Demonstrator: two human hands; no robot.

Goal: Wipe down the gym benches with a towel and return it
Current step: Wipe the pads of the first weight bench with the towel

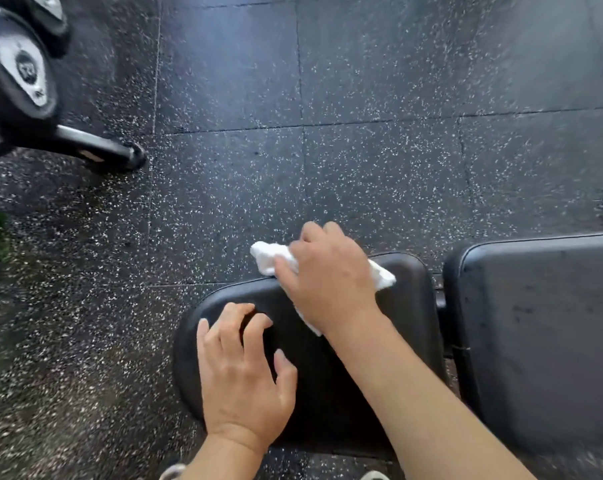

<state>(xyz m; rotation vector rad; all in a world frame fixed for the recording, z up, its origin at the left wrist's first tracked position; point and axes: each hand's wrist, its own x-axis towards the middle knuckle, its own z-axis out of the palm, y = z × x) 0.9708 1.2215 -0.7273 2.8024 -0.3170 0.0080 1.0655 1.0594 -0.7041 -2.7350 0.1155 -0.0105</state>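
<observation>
Towel [269, 256] bunched under right hand [327, 275] grip.

The right hand [327, 275] reaches forward on a bare forearm that crosses the view diagonally from the lower right. It lies palm down with the knuckles up, its fingers curled over and gripping a white towel [270, 258]; folds of cloth stick out past the fingertips on the far left side and beside the wrist on the right. The left hand [244, 375] sits nearer the body and to the left of that grip, holding nothing. Its palm faces down, fingers spread and bent at the knuckles so the tips press onto the seat pad [407, 306], thumb angled out toward the right forearm.
</observation>
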